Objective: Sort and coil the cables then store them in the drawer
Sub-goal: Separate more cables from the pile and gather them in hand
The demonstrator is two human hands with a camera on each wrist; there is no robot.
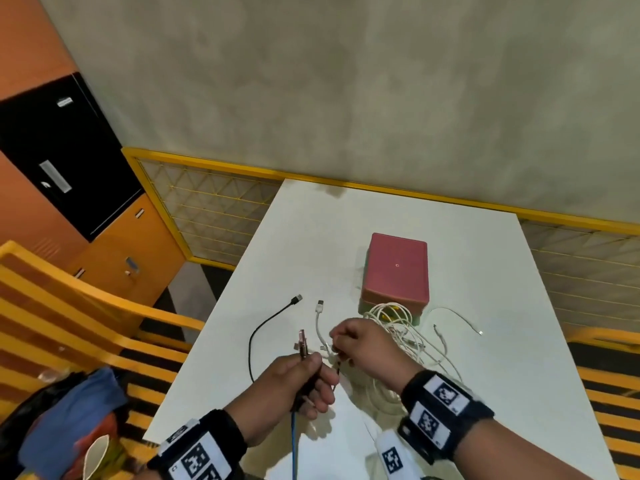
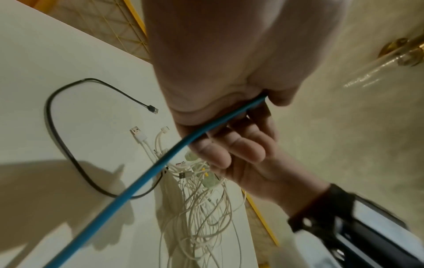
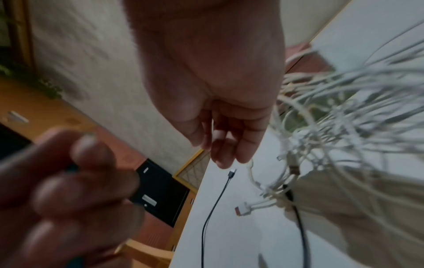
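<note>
My left hand (image 1: 311,379) grips a blue cable (image 1: 294,441) near its end, with plug ends (image 1: 302,342) sticking up above the fist. In the left wrist view the blue cable (image 2: 160,163) runs out from under the palm. My right hand (image 1: 360,348) hovers over the near edge of a tangle of white cables (image 1: 408,341). Its fingers (image 3: 227,154) hang loosely curled with nothing seen between them. A black cable (image 1: 256,330) lies in a loop on the white table (image 1: 485,358). A pink box (image 1: 396,268) on a green base stands behind the tangle.
A white USB plug (image 1: 320,304) lies left of the tangle. A yellow slatted chair (image 1: 69,306) stands at the table's left, and a bag with blue cloth (image 1: 69,410) lies below it. A yellow-framed mesh fence (image 1: 207,206) runs behind.
</note>
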